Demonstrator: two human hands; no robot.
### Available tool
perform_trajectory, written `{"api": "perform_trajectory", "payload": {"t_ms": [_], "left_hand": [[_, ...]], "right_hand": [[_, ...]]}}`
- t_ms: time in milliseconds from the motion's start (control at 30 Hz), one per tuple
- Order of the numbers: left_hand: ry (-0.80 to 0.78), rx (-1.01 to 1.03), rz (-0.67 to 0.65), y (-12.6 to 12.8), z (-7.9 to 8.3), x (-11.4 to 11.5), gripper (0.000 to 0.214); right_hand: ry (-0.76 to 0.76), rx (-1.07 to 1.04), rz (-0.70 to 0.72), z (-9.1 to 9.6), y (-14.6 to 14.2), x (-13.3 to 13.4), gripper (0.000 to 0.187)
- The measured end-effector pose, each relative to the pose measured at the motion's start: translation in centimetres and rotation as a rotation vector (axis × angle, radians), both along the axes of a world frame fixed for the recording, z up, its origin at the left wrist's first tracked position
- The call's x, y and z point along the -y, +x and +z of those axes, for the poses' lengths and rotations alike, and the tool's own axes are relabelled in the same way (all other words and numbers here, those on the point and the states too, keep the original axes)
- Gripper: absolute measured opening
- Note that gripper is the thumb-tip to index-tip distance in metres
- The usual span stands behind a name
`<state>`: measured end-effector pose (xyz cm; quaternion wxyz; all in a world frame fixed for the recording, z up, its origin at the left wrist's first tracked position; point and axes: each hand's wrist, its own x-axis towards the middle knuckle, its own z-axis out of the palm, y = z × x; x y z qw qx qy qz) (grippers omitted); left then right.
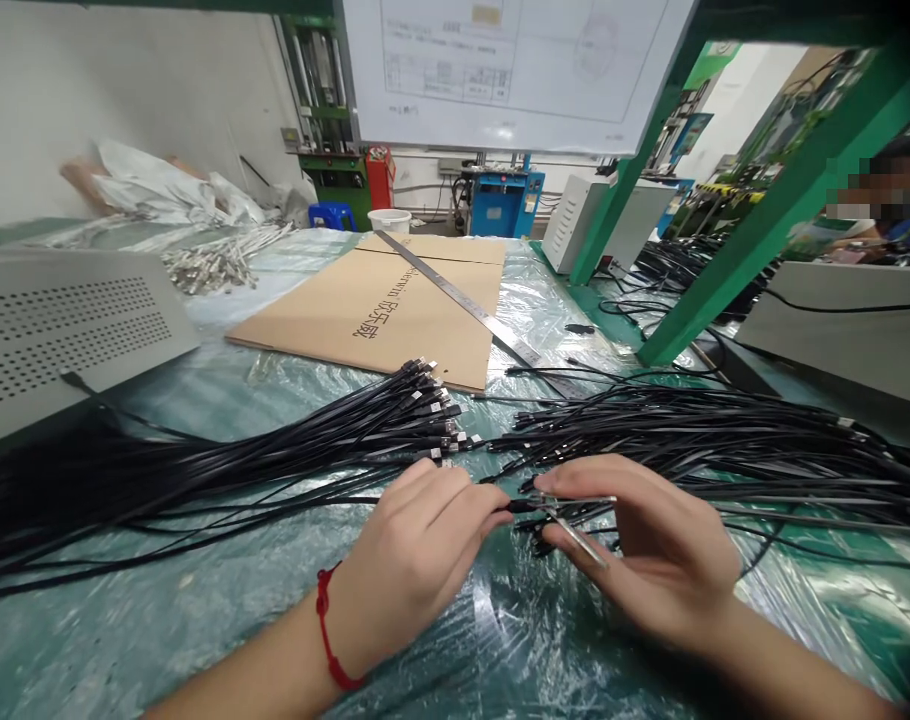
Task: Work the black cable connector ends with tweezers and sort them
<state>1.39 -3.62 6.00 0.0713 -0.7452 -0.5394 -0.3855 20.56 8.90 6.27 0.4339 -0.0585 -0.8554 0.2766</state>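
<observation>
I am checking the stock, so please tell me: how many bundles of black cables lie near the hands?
2: the left bundle, left of the left hand; the right bundle, beyond the right hand. Others may be hidden.

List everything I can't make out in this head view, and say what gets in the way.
All in the head view:
- Black cable end: partly covered by the left hand's fingers.
- Two-armed metal tool in the right hand: its tip is too small to tell whether it touches the cable.
- Printed sheet: cut off by the top edge; its text is too blurred.
- Steel ruler: markings too small.
</observation>
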Motion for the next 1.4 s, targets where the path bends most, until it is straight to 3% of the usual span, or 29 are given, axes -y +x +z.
{"api": "perform_trajectory", "payload": {"t_ms": [167, 933, 1067, 1133, 1267, 1400], "left_hand": [[0.012, 0.002, -0.001, 0.3, 0.1, 0.1, 0.011], [-0.030, -0.012, 0.002, 0.5, 0.0, 0.3, 0.012], [-0.012, 0.016, 0.005, 0.4, -0.3, 0.2, 0.011], [-0.003, 0.061, 0.012, 0.5, -0.4, 0.1, 0.013], [-0.060, 0.227, 0.037, 0.7, -0.4, -0.2, 0.015], [-0.186, 0.374, 0.035, -0.1, -0.2, -0.8, 0.013]], "right_hand": [[0.102, 0.037, 0.023, 0.1, -0.2, 0.6, 0.044], [0.174, 0.073, 0.009, 0.5, -0.3, 0.5, 0.032], [-0.078, 0.037, -0.052, -0.1, -0.7, 0.4, 0.025], [-0.339, 0.061, -0.071, -0.2, -1.3, 0.5, 0.020], [-0.871, 0.076, 0.053, -0.2, -2.4, 0.8, 0.022], [-1.084, -0.081, 0.003, -0.2, -2.4, -0.2, 0.028]]}}
